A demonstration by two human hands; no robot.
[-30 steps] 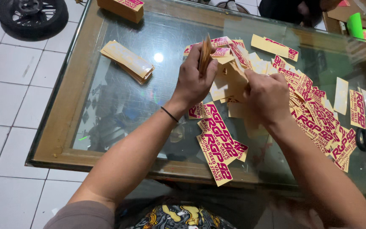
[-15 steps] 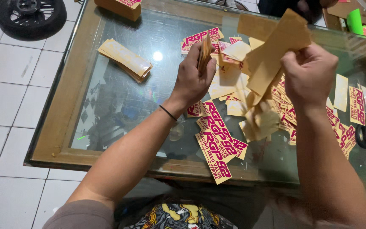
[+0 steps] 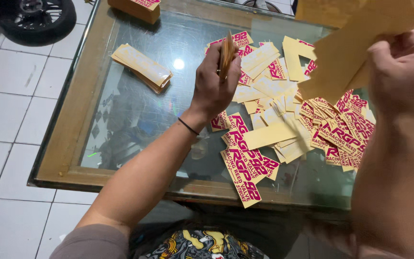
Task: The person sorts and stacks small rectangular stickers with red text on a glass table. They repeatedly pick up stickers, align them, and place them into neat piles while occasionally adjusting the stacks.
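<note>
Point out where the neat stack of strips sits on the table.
In the head view the neat stack of strips lies on the glass table at its far left, apart from the scattered stickers, left of the left hand and near the black tyre.

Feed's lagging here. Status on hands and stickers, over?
Left hand gripping a stack of stickers on edge. Right hand raised, pinching tan backing sheets. Loose stickers spread across glass table. Nothing blocking.

tan sticker stack point(image 3: 226, 50) upright; backing sheets point(image 3: 355, 43) raised.
</note>
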